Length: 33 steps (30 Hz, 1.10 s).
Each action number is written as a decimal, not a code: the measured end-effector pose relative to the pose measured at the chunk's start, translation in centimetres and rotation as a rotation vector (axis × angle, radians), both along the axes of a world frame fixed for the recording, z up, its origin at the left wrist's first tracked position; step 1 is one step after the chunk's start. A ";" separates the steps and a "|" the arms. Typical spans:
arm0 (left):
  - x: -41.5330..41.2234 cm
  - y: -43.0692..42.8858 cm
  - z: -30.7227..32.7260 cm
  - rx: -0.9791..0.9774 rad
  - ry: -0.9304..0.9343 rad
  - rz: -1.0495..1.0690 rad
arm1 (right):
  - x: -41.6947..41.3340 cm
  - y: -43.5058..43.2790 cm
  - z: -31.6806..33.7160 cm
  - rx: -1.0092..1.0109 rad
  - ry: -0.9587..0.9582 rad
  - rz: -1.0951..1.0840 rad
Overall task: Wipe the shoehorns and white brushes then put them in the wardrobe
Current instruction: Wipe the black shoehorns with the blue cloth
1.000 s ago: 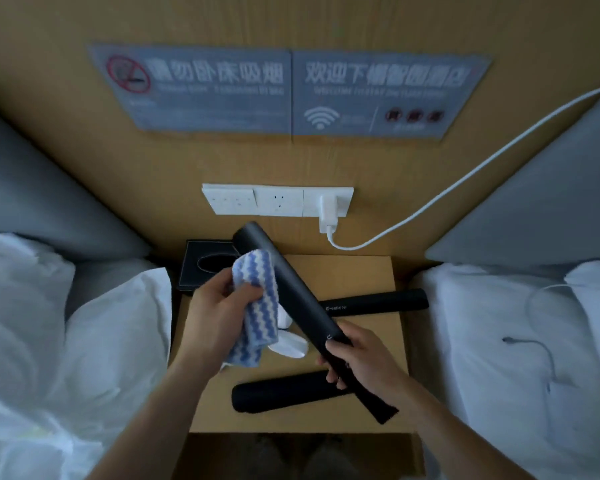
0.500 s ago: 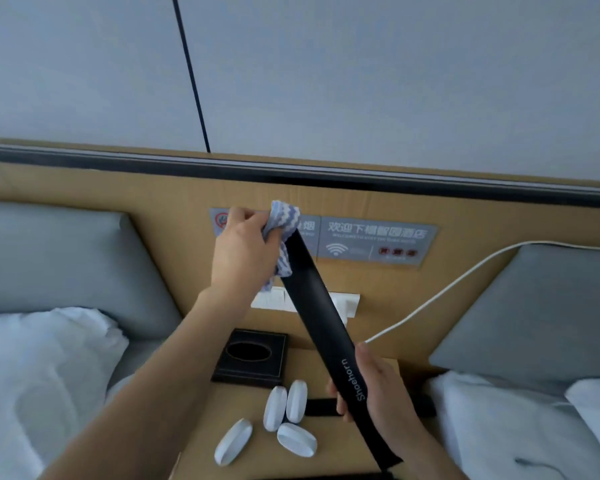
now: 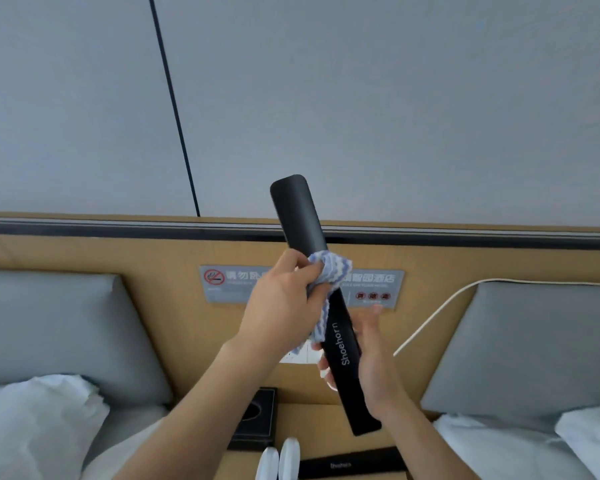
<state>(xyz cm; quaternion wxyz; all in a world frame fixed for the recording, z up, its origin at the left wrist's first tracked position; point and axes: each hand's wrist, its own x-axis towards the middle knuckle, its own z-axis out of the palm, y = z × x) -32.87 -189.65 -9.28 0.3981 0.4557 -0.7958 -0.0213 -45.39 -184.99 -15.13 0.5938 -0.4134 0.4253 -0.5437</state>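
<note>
shoehorn (image 3: 297, 209) held up off the desk, long axis near upright, top leaning left. right hand (image 3: 369, 362) grips its lower half. left hand (image 3: 284, 306) just above it, pinching cloth (image 3: 329, 271) round mid-shaft. bare upper length lies beyond left hand; next stroke probably runs upward.

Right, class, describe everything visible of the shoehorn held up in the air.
The shoehorn is a long, matte black strip, plastic-looking, with a rounded top end and white "Shoehorn" lettering along it. It is held nearly upright, top tilted left. The right hand grips its lower half; the left hand wraps a blue-and-white cloth round its middle.
</note>
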 end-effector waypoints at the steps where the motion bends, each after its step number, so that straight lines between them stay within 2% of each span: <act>1: -0.3 0.7 -0.3 -0.021 -0.040 -0.029 | 0.0 -0.3 0.5 -0.026 -0.064 -0.001; 4: -1.3 3.0 -2.2 -0.042 -0.117 -0.105 | -0.2 -1.2 1.8 0.020 -0.299 -0.044; 8: -1.4 5.0 -5.6 0.027 -0.073 -0.163 | -1.1 -0.9 3.4 0.103 -0.500 -0.027; 18: 0.5 6.9 -9.3 0.030 -0.076 -0.186 | -2.4 -0.9 5.8 0.036 -0.380 -0.162; 24: 1.4 6.7 -9.2 0.020 0.065 -0.178 | -2.7 -0.9 6.0 0.028 -0.407 -0.244; 28: 1.3 6.7 -9.5 -0.007 0.232 -0.157 | -2.2 -0.7 5.5 0.140 -0.399 -0.290; 33: -0.2 4.9 -6.4 -0.041 0.190 -0.128 | 0.1 -0.4 4.4 0.290 -0.315 -0.133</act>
